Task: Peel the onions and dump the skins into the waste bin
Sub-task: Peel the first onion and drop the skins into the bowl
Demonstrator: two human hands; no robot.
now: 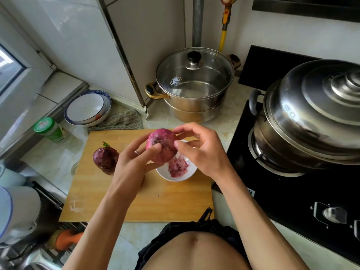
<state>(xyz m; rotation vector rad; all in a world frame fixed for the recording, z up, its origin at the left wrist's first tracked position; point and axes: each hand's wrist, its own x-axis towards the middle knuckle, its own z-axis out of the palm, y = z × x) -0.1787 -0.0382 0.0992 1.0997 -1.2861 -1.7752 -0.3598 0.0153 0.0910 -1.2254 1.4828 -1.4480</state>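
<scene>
Fingers of my left hand (136, 158) curl around the half-peeled onion (161, 146) and hold it up, while my right hand (196, 151) pinches at its top with thumb and forefinger, I think to catch a loose skin. I keep the onion just above the small white bowl (187, 175), so the skins (178, 165) fall into it. This bowl stands near the right edge of the cutting board (136, 201). Further left on the board waits the unpeeled onion (105, 157). No waste bin is visible.
</scene>
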